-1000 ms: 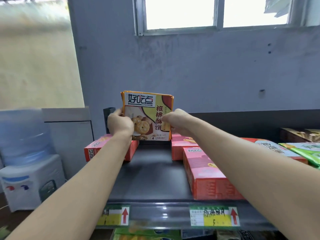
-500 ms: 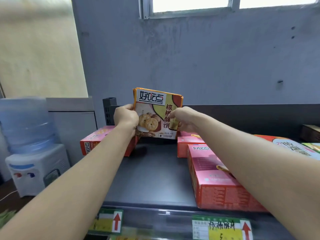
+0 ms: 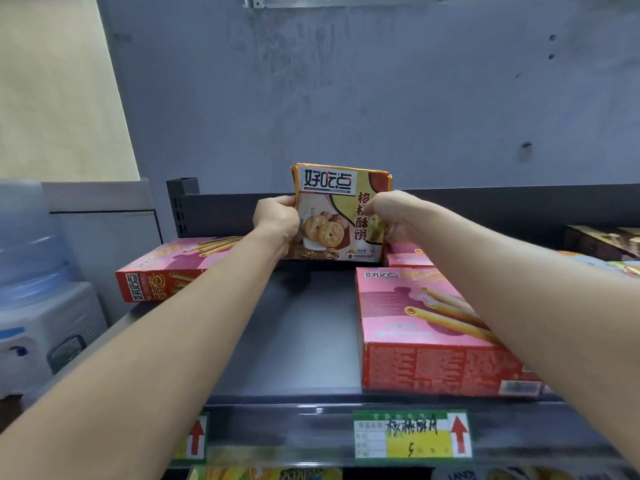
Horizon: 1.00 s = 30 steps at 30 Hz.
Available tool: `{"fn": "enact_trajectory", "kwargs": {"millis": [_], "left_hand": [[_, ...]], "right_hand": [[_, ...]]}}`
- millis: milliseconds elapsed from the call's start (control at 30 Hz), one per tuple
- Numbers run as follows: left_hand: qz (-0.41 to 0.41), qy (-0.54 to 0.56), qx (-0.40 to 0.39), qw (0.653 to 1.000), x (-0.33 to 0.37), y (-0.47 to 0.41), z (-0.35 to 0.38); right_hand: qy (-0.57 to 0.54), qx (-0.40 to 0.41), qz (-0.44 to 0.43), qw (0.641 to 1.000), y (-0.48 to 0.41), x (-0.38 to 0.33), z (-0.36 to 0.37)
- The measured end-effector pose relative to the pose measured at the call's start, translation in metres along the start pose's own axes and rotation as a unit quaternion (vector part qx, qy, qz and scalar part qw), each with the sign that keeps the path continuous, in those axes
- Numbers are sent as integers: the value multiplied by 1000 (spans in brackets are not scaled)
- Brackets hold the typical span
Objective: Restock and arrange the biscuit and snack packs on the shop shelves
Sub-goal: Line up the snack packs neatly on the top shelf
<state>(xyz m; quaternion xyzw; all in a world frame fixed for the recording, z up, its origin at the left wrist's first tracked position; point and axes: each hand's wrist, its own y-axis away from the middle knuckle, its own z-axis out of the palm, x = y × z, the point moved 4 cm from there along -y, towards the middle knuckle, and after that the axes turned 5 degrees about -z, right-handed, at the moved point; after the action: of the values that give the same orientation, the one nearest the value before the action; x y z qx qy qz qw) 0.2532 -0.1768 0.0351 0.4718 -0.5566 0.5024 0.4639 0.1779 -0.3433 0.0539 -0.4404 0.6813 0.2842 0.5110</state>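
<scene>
While left hand (image 3: pixel 277 220), right hand (image 3: pixel 393 216) grip one pack (image 3: pixel 332 202), three pink boxes (image 3: pixel 173 268) (image 3: pixel 429 327) (image 3: pixel 407 259) flank.

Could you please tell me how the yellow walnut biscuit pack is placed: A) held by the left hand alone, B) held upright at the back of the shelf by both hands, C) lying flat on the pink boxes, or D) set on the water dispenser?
B: the walnut biscuit pack is upright at the back of the shelf, the left hand gripping its left edge and the right hand its right edge.
</scene>
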Motion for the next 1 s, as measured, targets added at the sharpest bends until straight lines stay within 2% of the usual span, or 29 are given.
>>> {"fn": "enact_trajectory", "kwargs": {"millis": [200, 333, 567, 700, 1000], "left_hand": [[-20, 27, -82, 996, -5, 10, 38], [-22, 39, -91, 995, -6, 10, 45], [-34, 21, -107, 993, -13, 13, 45], [-27, -2, -69, 997, -14, 12, 40], [-12, -50, 84, 995, -16, -2, 28]], "right_hand": [[7, 32, 11, 999, -11, 19, -33], [5, 32, 16, 999, -5, 20, -39], [74, 36, 12, 997, -8, 22, -37], [143, 29, -5, 989, -8, 23, -34], [166, 24, -22, 986, -12, 25, -35]]}}
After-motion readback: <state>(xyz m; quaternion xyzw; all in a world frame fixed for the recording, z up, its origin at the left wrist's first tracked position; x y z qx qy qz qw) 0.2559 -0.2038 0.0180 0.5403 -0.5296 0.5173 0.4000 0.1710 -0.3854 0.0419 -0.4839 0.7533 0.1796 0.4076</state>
